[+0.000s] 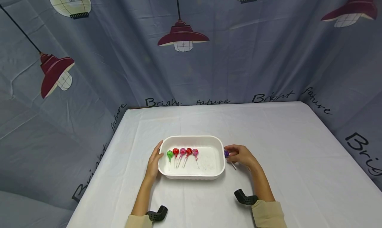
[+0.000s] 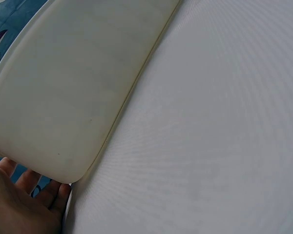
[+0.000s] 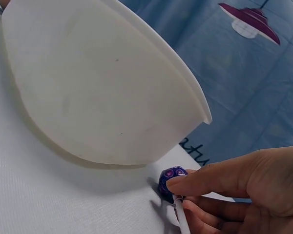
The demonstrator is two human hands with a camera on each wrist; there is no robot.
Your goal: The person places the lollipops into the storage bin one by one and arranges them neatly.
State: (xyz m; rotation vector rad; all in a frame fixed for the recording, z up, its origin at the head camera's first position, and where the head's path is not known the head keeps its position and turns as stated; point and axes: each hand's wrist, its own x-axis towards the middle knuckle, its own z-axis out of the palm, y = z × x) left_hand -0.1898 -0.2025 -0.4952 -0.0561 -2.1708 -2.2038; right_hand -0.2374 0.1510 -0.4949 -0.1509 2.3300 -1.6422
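Observation:
A white plastic tray [image 1: 210, 160] sits on the table with several wrapped lollipops lying in a row inside it. One is green [image 1: 170, 154], and the others are red [image 1: 175, 151] and pink [image 1: 195, 152]. My left hand [image 1: 153, 163] holds the tray's left end, thumb over the rim and fingers along the outside wall [image 2: 34, 141]. Just beyond the right end, my right hand [image 1: 241, 155] pinches a purple lollipop [image 3: 169, 176] by its wrapped head between thumb and fingers. Its white stick [image 3: 182, 219] points down toward me, and the head is close to the tablecloth.
A white cloth [image 1: 268, 132] covers the table. Behind and beside it hangs a grey-blue curtain [image 1: 232, 69] printed with lamps and lettering. Black wrist-worn devices sit on the left forearm [image 1: 157, 213] and the right forearm [image 1: 246, 198].

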